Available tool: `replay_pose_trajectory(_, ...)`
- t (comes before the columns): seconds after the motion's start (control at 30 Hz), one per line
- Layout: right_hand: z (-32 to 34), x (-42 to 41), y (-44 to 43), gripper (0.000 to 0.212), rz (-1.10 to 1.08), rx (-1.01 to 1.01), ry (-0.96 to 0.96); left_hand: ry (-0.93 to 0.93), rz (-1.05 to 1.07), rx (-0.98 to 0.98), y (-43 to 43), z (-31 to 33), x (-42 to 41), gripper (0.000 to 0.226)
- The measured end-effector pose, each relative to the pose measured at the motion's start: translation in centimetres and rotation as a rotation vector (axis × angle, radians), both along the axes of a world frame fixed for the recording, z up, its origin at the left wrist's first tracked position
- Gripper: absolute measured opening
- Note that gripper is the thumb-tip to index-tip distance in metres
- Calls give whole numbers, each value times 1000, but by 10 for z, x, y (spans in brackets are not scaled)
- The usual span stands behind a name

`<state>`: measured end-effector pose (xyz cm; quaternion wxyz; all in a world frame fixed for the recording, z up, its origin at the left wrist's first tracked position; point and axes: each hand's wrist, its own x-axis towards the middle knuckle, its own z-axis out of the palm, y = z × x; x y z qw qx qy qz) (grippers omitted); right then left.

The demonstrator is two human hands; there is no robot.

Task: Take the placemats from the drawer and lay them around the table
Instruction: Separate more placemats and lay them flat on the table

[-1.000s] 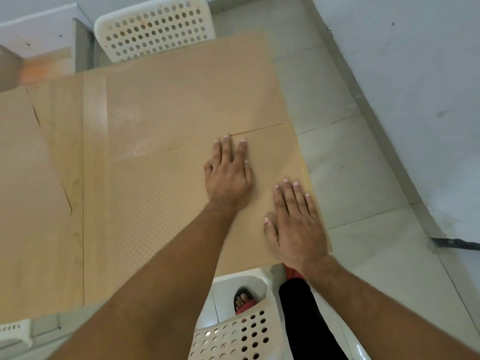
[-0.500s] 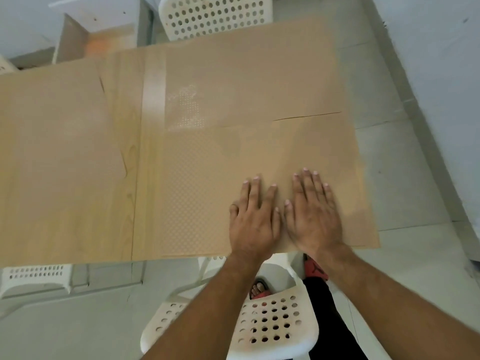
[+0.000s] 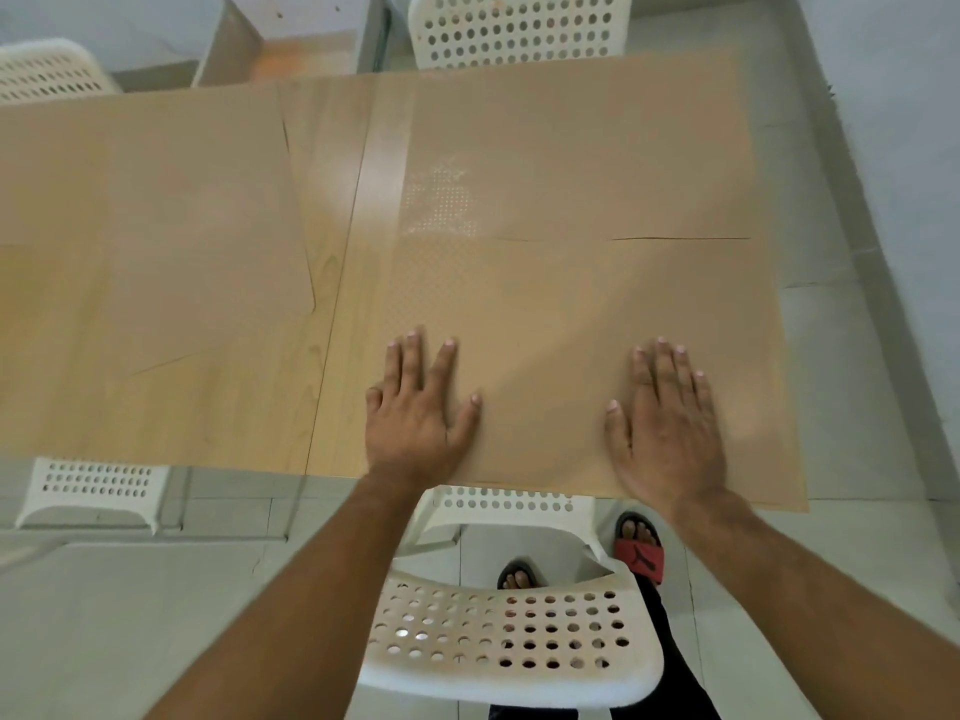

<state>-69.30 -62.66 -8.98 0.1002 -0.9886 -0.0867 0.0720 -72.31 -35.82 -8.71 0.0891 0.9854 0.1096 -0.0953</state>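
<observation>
**Both palms flat on the near-right placemat**

The left hand (image 3: 415, 407) and the right hand (image 3: 670, 423) lie palm-down, fingers spread and straight, on the near placemat (image 3: 545, 330) at the near-right part of the table (image 3: 322, 356). Neither hand curls around anything; both are unclenched and simply press on the mat's top surface. The left hand sits near the mat's left edge, the right hand toward its right side, and bare mat stretches between them. The mat's near edge runs along the table's near edge, just under both wrists, and its right corner reaches past the tabletop over the floor.

A far placemat (image 3: 571, 148) lies beyond it, their edges meeting along a thin dark seam. On the left, 2 more mats cover the table: a far-left placemat (image 3: 140, 168) and a near-left placemat (image 3: 145, 309), with a strip of pale wood showing between the left and right pairs.

A white perforated chair (image 3: 509, 636) stands at the near side below the hands, and another white chair (image 3: 519, 28) at the far side.
</observation>
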Motion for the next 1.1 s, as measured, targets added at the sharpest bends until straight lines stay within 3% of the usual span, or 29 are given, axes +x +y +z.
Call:
replay_pose_trajectory(0.2,14,7,81,68,181,188,-38,2,6,-18,0,0,1,72)
replay_pose_trajectory(0.33,5,43,119,67,220,125,25,1,10,-19,2,-2,0,71)
replay_pose_trajectory(0.73,-9,57,117,75,170,44,-50,15,-20,-13,25,3,2,71)
replay_pose_trajectory(0.87,-11,57,119,74,175,62,-47,4,34,-42,34,9,47,75)
replay_pose_trajectory(0.93,-11,59,119,70,166,88,-56,-26,-46,-48,24,11,80,72)
replay_pose_trajectory(1.0,-13,61,117,64,125,201,-79,-36,-173,-94,3,7,106,67)
replay_pose_trajectory(1.1,-8,68,112,57,-109,639,-116,-51,-319,-145,-32,-4,128,60)
